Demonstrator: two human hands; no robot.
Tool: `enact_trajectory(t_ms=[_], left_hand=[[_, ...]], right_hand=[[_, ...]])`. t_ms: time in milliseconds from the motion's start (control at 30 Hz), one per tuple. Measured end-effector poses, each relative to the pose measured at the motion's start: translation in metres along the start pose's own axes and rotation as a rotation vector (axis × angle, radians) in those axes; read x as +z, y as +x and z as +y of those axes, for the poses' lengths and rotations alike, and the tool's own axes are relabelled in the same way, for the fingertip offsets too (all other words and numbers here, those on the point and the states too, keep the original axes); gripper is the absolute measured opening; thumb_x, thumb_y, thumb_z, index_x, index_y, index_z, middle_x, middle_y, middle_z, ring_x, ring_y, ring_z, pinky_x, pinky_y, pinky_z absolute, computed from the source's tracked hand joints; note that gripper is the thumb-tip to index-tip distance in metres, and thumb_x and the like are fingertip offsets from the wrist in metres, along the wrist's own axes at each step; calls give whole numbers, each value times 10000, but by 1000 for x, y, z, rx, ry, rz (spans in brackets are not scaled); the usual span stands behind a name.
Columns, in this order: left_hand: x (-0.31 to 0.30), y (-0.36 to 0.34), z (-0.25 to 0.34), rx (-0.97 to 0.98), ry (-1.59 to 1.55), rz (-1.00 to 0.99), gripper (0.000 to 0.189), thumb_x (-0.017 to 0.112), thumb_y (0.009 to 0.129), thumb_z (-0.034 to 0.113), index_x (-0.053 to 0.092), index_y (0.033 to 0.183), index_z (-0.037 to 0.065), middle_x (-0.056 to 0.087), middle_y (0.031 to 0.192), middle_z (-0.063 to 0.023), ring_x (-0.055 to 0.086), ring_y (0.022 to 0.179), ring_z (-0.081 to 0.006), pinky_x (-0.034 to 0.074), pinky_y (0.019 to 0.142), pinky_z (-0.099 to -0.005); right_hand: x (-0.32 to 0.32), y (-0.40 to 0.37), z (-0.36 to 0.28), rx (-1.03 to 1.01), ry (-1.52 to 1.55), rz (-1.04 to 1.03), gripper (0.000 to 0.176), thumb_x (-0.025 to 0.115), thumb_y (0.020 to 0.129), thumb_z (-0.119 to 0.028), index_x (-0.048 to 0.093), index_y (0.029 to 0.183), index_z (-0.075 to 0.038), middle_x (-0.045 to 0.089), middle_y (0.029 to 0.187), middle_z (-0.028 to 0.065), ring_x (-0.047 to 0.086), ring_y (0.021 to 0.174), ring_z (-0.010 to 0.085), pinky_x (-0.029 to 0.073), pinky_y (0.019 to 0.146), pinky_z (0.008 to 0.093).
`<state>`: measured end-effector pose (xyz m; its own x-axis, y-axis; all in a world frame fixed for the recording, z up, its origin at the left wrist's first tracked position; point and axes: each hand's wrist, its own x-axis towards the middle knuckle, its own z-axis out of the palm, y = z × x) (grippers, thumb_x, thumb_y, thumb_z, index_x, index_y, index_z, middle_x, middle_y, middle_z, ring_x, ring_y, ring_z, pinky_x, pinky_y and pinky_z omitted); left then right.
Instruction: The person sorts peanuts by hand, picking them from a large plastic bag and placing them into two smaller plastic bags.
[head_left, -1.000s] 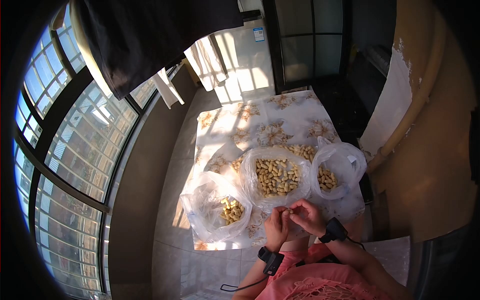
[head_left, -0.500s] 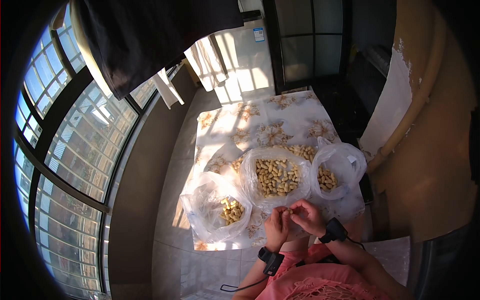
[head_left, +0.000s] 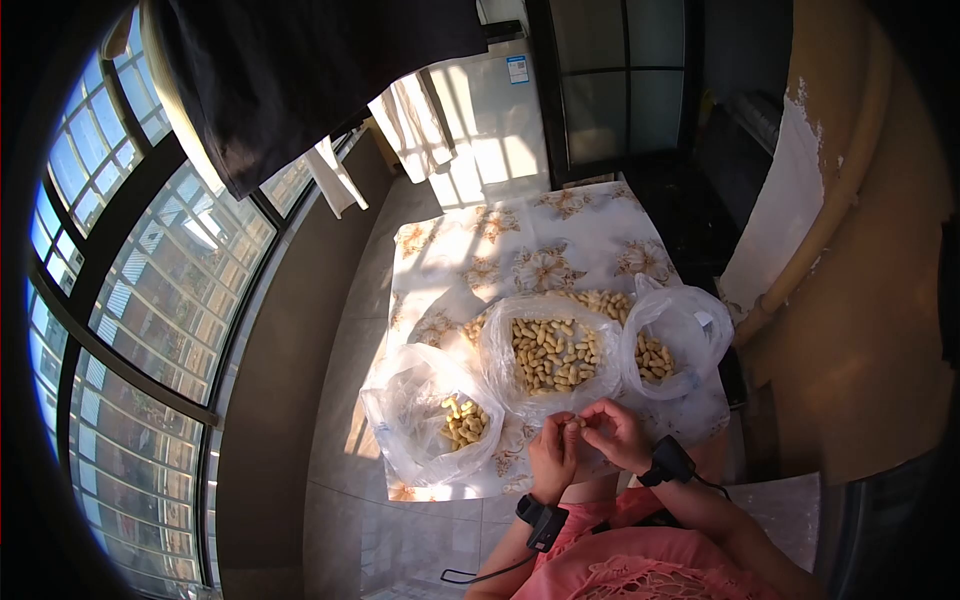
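Note:
My left hand (head_left: 553,455) and my right hand (head_left: 617,436) meet at the table's near edge, fingertips pinched together. Between them is a small tan peanut (head_left: 580,423), mostly covered by the fingers. Just beyond stands an open clear plastic bag (head_left: 497,352) with many unshelled peanuts (head_left: 548,350) inside. A second open bag (head_left: 393,425), to the left, holds a smaller heap of peanuts (head_left: 464,424). In the third bag (head_left: 704,352), on the right, a few more peanuts (head_left: 655,358) lie at the lower left.
A white cloth with brown flowers covers the table (head_left: 545,225). More loose peanuts (head_left: 606,303) show behind the middle bag. Barred windows (head_left: 165,270) line the left, dark clothing (head_left: 310,85) hangs overhead, and a pipe (head_left: 830,215) runs along the right wall.

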<state>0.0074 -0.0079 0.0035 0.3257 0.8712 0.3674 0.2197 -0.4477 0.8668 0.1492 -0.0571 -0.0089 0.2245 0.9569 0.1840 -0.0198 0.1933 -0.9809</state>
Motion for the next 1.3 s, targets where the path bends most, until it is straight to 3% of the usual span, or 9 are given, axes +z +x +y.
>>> enact_trajectory(t_ms=[433, 767, 833, 1167, 1300], left_hand=[[1, -1, -5, 5, 24, -2, 127, 621, 974, 150, 595, 1032, 41, 691, 816, -143, 688, 706, -330, 526, 618, -397], [2, -2, -6, 18, -36, 23, 108, 615, 979, 147, 584, 999, 45, 683, 808, -129, 683, 690, -334, 524, 609, -391], [2, -2, -9, 13, -10, 31, 146, 595, 999, 171, 606, 972, 28, 691, 800, -126, 684, 682, -275, 523, 626, -340], [2, 1, -8, 124, 16, 33, 129, 647, 956, 126, 647, 1036, 24, 684, 803, -127, 658, 658, -254, 498, 601, -334], [-1, -1, 0, -15, 6, 17, 145, 622, 964, 110, 614, 1082, 27, 651, 777, -127, 641, 650, -255, 490, 603, -341]], right_hand=[[-1, -1, -4, 20, -4, -3, 188, 675, 917, -59, 600, 1078, 6, 638, 1052, 65, 615, 985, 121, 516, 873, 283], [-1, 1, -8, -49, -93, -25, 180, 703, 902, -71, 631, 1049, 4, 653, 1015, 66, 636, 930, 114, 527, 814, 267], [-1, 1, -7, -52, -128, -15, 162, 703, 903, -69, 633, 1028, 4, 655, 997, 62, 638, 910, 111, 529, 792, 266], [2, 0, -3, 24, -1, 25, 152, 666, 939, -70, 592, 1049, 6, 650, 991, 59, 626, 888, 101, 531, 777, 263], [2, 1, -5, 13, -17, 29, 149, 662, 942, -68, 586, 1048, 5, 645, 985, 52, 620, 884, 96, 530, 765, 260]])
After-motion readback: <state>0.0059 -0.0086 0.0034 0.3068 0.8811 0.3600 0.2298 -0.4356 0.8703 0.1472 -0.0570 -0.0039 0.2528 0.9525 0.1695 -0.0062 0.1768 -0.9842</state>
